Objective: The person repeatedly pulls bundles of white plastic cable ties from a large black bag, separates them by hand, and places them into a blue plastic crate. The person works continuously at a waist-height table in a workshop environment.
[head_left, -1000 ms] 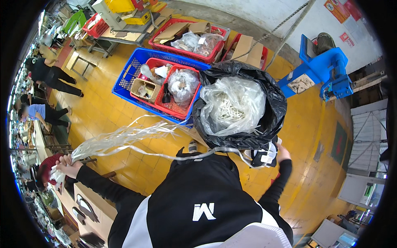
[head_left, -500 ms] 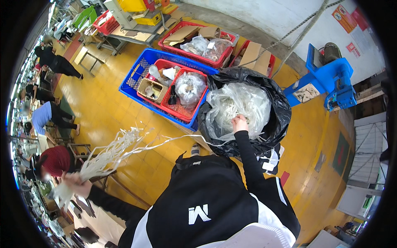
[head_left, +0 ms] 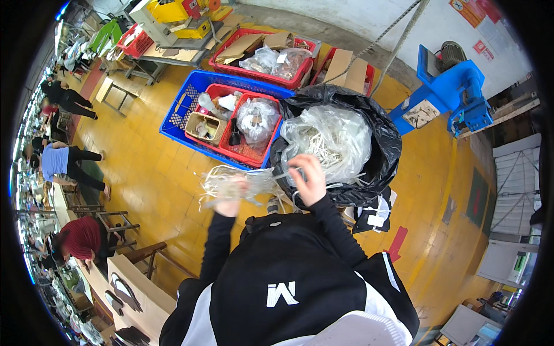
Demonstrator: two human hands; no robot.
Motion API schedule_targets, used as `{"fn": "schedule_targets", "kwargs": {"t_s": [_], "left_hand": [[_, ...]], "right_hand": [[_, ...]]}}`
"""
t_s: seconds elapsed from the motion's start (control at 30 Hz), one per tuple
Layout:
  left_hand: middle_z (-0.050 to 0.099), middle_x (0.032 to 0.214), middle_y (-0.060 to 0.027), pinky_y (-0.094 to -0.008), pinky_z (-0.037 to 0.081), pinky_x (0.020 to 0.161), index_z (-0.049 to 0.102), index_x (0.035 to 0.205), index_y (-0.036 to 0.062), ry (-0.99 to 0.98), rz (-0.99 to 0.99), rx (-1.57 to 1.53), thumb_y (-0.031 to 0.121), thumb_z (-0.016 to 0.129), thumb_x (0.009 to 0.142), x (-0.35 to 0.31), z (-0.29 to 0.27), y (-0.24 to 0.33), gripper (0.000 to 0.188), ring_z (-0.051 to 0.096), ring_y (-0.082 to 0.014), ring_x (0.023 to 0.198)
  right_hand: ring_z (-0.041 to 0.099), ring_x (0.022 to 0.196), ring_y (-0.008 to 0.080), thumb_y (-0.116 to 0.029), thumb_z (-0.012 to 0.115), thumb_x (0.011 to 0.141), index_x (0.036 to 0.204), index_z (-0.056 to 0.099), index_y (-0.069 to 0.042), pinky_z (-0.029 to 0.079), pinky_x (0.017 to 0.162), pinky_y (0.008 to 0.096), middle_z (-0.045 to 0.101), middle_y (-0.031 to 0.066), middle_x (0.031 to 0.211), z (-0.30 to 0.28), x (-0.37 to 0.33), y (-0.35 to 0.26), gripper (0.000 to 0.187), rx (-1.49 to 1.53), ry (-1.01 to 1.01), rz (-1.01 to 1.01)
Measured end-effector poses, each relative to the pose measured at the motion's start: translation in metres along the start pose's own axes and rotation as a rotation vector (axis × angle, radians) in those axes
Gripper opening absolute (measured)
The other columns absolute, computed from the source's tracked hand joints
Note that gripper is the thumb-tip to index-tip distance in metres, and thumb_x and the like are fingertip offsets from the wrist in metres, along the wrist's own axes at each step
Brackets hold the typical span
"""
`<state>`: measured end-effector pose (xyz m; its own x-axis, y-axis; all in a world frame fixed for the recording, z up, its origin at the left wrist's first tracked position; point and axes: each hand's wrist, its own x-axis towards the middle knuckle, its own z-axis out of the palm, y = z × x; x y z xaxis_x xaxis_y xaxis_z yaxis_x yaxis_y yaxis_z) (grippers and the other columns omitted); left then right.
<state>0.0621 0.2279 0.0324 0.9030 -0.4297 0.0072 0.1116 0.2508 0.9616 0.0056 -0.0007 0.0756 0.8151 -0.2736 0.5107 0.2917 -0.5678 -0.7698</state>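
"Both hands have moved since half a second ago: the left hand (head_left: 232, 199) has swung in from far out at the person's left, and the right hand (head_left: 311, 180) has drawn back from the bag's mouth."

"Where are the strips?"

"With the left hand. It looks clamped on the bundle of pale strips (head_left: 222, 180), though motion blurs its fingers. One frayed end juts out just to the left of that hand; the rest runs the other way, toward the right hand."

"Long axis, then?"

"Crosswise, roughly left to right between the hands."

"Is the right hand pinching any?"

"I cannot tell. Its fingers are bent near the bundle's right-hand end, but whether a strip is caught between them doesn't show."

"Which hand is nearer the bag?"

"The right, clearly. The black bag (head_left: 384, 132) opens just ahead of it and to its right, lined with a clear plastic bag (head_left: 358, 130) of loose strips (head_left: 320, 147). From the left hand that mouth lies farther off, ahead and to the right."

"And beyond?"

"Ahead of the left hand, a blue crate (head_left: 183, 109); behind that, a red crate (head_left: 297, 81). Well ahead and right of the right hand, a blue machine (head_left: 438, 95)."
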Motion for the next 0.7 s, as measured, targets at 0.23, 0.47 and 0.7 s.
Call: {"fn": "schedule_targets", "kwargs": {"t_s": [0.23,0.47,0.7], "left_hand": [[0.045,0.07,0.0012,-0.0204,0.028,0.046,0.052,0.084,0.0087,0.851,0.831,0.17,0.026,0.046,0.087,-0.068,-0.179,0.179,0.018,0.037,-0.0072,0.054],[0.052,0.068,-0.0042,-0.029,0.041,0.052,0.052,0.071,0.0074,2.054,1.253,0.531,0.023,0.045,0.087,-0.233,-0.16,0.285,0.023,0.05,-0.016,0.057],[0.054,0.069,-0.0058,-0.0301,0.043,0.057,0.052,0.071,0.0062,2.212,0.965,1.853,0.021,0.045,0.086,-0.254,-0.162,0.262,0.022,0.053,-0.019,0.062]], "right_hand": [[0.061,0.079,0.0291,-0.016,0.06,0.076,0.092,0.063,-0.005,0.047,0.072,0.0368,0.062,0.0141,0.087,0.021,-0.066,0.205,0.02,-0.276,0.023,0.649],[0.062,0.084,0.0293,-0.031,0.061,0.076,0.096,0.063,-0.008,0.047,0.076,0.0382,0.065,0.0132,0.087,0.063,-0.071,0.256,0.03,-0.355,-0.111,0.842],[0.058,0.067,0.0222,-0.023,0.06,0.08,0.083,0.061,-0.002,0.044,0.067,0.0311,0.062,0.011,0.073,0.079,-0.055,0.254,0.022,-0.103,0.177,0.866]]}}
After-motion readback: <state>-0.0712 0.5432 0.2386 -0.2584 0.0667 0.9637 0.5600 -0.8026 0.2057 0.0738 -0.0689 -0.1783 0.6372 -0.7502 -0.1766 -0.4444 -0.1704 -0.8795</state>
